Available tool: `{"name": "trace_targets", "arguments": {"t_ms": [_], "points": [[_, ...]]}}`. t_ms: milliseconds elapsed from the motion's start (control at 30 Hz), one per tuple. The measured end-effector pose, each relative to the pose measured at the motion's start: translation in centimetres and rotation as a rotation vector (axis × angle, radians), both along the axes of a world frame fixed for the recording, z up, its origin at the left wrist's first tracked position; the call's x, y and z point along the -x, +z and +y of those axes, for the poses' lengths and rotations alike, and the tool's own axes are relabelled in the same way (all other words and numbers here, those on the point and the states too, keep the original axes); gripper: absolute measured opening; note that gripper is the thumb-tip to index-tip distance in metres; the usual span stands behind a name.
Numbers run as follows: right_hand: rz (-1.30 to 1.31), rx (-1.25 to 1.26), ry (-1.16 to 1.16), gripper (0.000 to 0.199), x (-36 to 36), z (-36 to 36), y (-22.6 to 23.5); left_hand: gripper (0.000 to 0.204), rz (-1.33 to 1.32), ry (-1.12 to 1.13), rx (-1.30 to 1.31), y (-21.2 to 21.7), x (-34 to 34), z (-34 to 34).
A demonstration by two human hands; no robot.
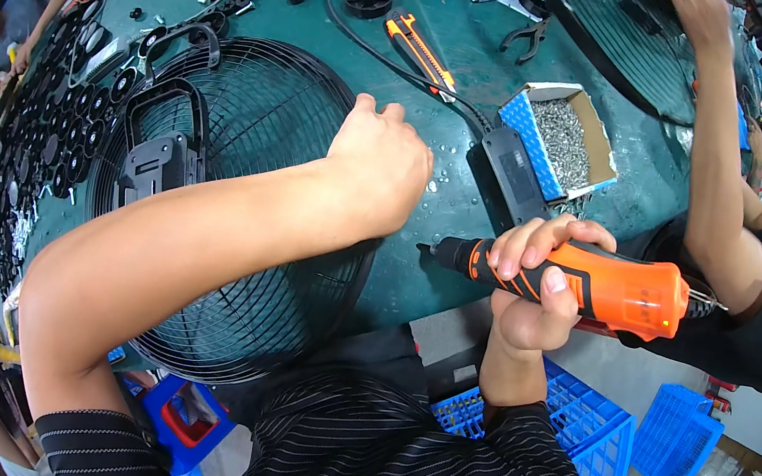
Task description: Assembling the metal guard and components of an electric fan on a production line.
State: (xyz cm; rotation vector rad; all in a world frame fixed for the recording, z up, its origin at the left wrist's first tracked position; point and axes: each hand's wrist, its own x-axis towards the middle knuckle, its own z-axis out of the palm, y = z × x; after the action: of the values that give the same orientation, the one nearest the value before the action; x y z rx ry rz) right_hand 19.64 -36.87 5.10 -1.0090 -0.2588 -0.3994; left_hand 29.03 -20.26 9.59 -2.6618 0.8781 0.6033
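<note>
My right hand (542,305) is wrapped round an orange and black electric screwdriver (627,287), its tip pointing left, low over the table. My left arm reaches across a round black wire fan guard (234,315) lying on the table. Past the guard's right edge, my left hand (376,169) is closed with its fingers curled; what they hold, if anything, is hidden. A black bracket (158,163) with a handle sits on the guard. Beyond my right hand are a blue and white box of small screws (564,147) and a black power adapter (512,174).
An orange cutter knife (421,54), pliers (523,42) and a cable lie farther back. Many black round parts (77,113) cover the table's left side. At right, a co-worker's arm (707,138) reaches over another fan guard (614,37). Blue crates (588,428) stand below the table.
</note>
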Motion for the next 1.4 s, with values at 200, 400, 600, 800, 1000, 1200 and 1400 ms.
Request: {"name": "trace_targets", "arguments": {"t_ms": [200,400,600,800,1000,1200,1400], "points": [[-0.001,-0.009,0.022,0.043,0.2,-0.2,-0.1,0.029,-0.046,0.013,0.051,-0.7,0.5,0.7],[-0.005,-0.006,0.016,0.043,0.1,-0.1,-0.1,0.028,-0.203,-0.05,0.134,-1.3,1.1,1.2],[-0.001,-0.01,0.024,0.043,0.2,-0.4,-0.3,0.025,-0.075,0.007,0.225,-1.5,0.3,1.7],[-0.005,0.002,0.032,0.044,0.1,-0.5,-0.4,0.023,-0.028,-0.062,0.273,-1.8,0.0,1.8],[0.0,0.013,0.029,0.044,0.1,-0.4,-0.3,0.024,0.017,-0.089,0.402,-1.4,0.1,2.0],[0.022,0.006,0.022,0.045,0.0,-0.2,0.2,0.014,-0.137,-0.114,0.685,0.7,-1.2,4.9],[0.029,0.07,0.009,0.046,-0.5,0.2,0.5,0.017,-0.089,-0.194,0.632,0.1,-0.2,7.2]]}}
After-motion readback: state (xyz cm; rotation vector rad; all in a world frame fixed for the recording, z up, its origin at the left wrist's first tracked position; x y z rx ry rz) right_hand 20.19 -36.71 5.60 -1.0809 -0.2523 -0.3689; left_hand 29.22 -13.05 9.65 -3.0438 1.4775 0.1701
